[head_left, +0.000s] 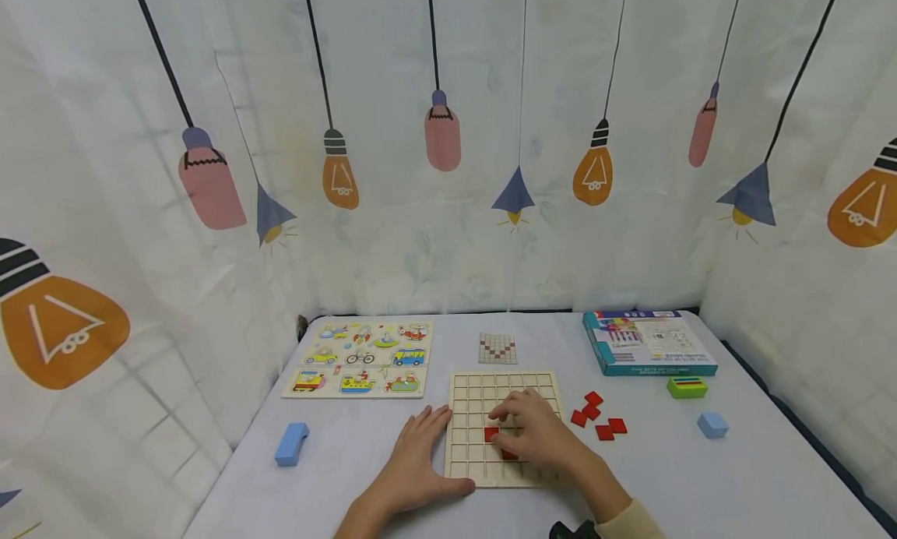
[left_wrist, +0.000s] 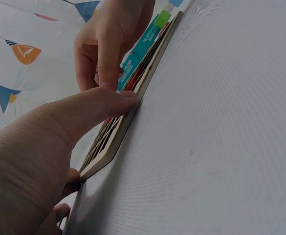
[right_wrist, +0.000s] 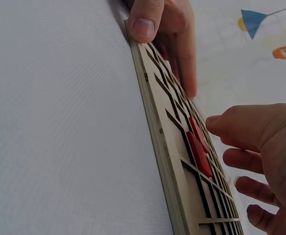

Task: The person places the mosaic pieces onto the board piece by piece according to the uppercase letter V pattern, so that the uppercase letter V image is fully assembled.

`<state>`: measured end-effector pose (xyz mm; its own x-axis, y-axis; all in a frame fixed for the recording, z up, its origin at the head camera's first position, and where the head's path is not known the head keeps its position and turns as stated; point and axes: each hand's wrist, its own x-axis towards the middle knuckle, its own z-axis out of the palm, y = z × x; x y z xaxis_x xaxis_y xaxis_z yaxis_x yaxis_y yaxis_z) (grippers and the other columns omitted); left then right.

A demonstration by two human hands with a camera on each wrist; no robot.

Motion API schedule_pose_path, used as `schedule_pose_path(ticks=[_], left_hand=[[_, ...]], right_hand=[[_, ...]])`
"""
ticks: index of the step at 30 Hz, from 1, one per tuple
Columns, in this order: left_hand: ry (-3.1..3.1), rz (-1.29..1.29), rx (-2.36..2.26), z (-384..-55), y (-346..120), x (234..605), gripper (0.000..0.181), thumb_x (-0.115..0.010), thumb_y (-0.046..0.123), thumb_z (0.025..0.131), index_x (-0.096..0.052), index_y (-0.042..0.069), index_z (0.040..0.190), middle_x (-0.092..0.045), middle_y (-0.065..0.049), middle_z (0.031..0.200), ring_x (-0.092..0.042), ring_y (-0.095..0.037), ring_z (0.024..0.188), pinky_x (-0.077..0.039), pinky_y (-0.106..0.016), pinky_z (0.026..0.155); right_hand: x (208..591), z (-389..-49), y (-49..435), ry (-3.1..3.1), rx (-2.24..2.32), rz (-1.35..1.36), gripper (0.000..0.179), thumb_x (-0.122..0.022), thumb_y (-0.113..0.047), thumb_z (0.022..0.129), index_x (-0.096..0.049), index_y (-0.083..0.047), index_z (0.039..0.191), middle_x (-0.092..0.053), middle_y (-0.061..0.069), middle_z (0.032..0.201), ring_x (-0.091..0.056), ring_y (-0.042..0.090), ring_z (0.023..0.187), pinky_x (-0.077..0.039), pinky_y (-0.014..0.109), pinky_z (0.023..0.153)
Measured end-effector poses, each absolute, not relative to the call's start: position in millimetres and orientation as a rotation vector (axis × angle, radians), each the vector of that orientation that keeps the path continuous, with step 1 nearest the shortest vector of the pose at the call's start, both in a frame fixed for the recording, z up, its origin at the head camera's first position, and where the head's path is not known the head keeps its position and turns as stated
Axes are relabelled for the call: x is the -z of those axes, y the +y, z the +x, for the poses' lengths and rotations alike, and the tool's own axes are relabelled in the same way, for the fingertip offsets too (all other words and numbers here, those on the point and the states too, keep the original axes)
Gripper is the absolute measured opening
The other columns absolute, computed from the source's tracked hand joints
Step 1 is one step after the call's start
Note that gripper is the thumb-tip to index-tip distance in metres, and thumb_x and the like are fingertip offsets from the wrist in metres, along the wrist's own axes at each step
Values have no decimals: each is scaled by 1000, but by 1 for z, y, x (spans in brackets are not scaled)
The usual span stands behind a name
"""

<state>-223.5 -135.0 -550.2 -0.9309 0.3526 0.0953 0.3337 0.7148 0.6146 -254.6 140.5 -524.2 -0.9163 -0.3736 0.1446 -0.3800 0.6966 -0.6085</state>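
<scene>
A wooden grid board lies on the white table, with one red square tile in a cell and another red tile one row nearer, partly under the right hand. My left hand rests at the board's near left corner, thumb on the near edge and straight fingers along the left side. Above the grid hovers my right hand, its fingers loosely bent. In the right wrist view, its thumb points toward the two red tiles, and nothing shows between thumb and fingers.
Several loose red tiles lie right of the board. A small pattern card is behind it. Left are a vehicle picture board and a blue block; right, a box, a green block and another blue block.
</scene>
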Motion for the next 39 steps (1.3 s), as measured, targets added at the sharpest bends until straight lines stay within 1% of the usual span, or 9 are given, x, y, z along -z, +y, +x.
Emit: schedule_pose_path(ticks=[2,6,14,19,25,28,34,36,39], left_hand=[[2877,573,-1032,-224,-135,551,127,-91,76,71,-46,11,169,-45,-9,177,-28,-42,171,-16,-69,141],[2868,570,-1039,-224,-136,551,127,-92,76,71,-45,11,169,-45,-9,177,-28,-42,171,-16,-69,141],[2866,562,-1042,-223,-135,549,127,-93,75,70,-46,10,169,-45,-9,177,-28,-43,171,-16,-70,141],[2864,560,-1037,-223,-134,548,128,-93,74,70,-45,10,169,-45,-10,177,-28,-42,171,-16,-69,141],[2872,572,-1041,-224,-134,548,129,-94,73,70,-45,8,169,-45,-10,177,-28,-43,170,-17,-69,141],[2876,584,-1044,-223,-134,548,129,-94,72,69,-45,7,169,-46,-11,176,-29,-44,170,-17,-69,141],[2887,594,-1042,-223,-134,548,129,-94,71,69,-46,5,168,-47,-12,175,-30,-44,169,-17,-69,141],[2886,591,-1044,-222,-134,548,129,-94,71,69,-45,5,168,-46,-12,176,-30,-43,170,-17,-69,141],[2884,588,-1045,-222,-134,548,129,-94,72,69,-45,6,168,-46,-11,176,-29,-43,170,-17,-69,141]], right_hand=[[522,-254,142,-2881,-1032,632,28,-90,-38,93,-83,-29,119,-72,-16,109,-53,12,110,-59,35,93],[521,-253,146,-2886,-1031,619,29,-89,-38,93,-82,-28,119,-71,-15,110,-54,12,111,-61,38,95],[518,-252,161,-2892,-1057,582,28,-89,-36,95,-81,-29,121,-72,-13,115,-57,13,116,-62,36,97],[516,-250,170,-2892,-1043,509,26,-90,-36,94,-81,-31,119,-71,-16,115,-56,9,118,-63,37,100],[515,-250,185,-2878,-1013,427,27,-91,-33,93,-82,-31,117,-71,-17,111,-54,10,114,-60,30,94],[517,-251,194,-2875,-1023,400,26,-90,-31,94,-82,-31,118,-70,-17,109,-54,11,115,-58,30,93],[519,-252,214,-2842,-1093,385,26,-91,-29,94,-82,-28,118,-71,-12,109,-55,16,110,-55,27,85],[520,-253,220,-2836,-1098,376,26,-91,-30,94,-82,-27,118,-73,-11,110,-56,16,109,-56,27,83],[520,-254,228,-2832,-1105,362,27,-91,-30,94,-81,-26,119,-74,-9,112,-57,16,109,-58,27,85]])
